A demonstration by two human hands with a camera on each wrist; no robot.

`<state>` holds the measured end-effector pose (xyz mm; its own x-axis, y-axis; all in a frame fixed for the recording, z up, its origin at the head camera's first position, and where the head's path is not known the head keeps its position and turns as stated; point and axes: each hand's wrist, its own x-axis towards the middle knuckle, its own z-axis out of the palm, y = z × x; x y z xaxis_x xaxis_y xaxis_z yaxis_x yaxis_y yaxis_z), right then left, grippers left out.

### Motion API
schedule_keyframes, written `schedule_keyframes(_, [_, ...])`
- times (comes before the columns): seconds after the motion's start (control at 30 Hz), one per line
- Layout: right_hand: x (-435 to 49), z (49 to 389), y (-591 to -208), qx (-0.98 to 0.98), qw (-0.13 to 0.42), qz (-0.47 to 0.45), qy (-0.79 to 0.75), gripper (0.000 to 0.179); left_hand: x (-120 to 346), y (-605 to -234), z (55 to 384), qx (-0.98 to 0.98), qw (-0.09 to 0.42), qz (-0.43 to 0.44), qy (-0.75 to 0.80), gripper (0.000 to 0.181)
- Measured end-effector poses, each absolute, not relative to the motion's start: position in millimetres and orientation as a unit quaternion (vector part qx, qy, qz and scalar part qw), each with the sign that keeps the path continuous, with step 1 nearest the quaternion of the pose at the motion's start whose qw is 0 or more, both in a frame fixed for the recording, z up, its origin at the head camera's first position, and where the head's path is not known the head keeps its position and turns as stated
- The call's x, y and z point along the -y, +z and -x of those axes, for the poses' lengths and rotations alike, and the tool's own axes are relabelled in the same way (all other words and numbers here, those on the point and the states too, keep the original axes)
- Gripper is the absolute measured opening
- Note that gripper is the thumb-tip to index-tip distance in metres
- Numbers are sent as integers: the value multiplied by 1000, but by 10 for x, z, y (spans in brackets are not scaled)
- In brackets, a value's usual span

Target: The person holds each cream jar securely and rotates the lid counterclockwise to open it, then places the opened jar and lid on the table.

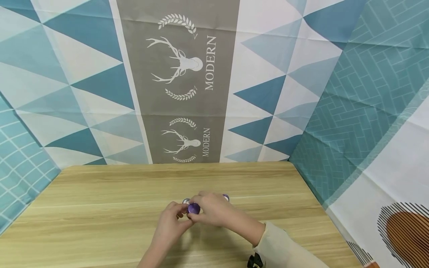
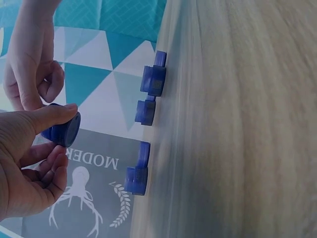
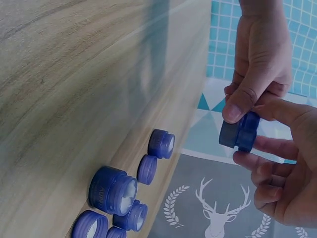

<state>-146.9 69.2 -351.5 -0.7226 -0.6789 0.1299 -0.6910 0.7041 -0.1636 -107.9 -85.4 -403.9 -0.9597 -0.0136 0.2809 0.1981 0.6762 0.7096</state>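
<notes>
Both hands hold one small blue-purple jar (image 1: 193, 209) above the table. My left hand (image 1: 169, 222) pinches it between thumb and fingers; in the right wrist view the left thumb lies on the broader part. From the other side my right hand (image 1: 214, 209) grips the same jar, its fingers round the narrower part. Whether that part is a lid cannot be told. Behind the hands stand uncapped jars with pale contents: a larger jar (image 3: 111, 191), a smaller jar (image 3: 131, 216) and another jar (image 3: 161, 144).
Loose purple lids, including one lid (image 3: 147, 169) and a larger lid (image 3: 90, 225), lie among the jars. The wooden table (image 1: 110, 212) meets a patterned cloth backdrop (image 1: 181, 74) behind. A dark object (image 1: 255, 259) shows beside the right sleeve.
</notes>
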Motion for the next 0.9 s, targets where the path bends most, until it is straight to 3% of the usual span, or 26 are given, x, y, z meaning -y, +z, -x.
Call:
schedule_keyframes(0.33, [-695,1501,-3545,921,35,-378,88,48,855,-4034,1075,905,134,57,-399,32])
schedule_keyframes(0.57, [-684,1518,-3539,923,42,-375,78,35,846,-4037,1072,903,138,64,-402,33])
schedule_keyframes(0.9, [-673,1517,-3525,922,34,-377,82,46,857,-4043,1080,903,137,66,-402,33])
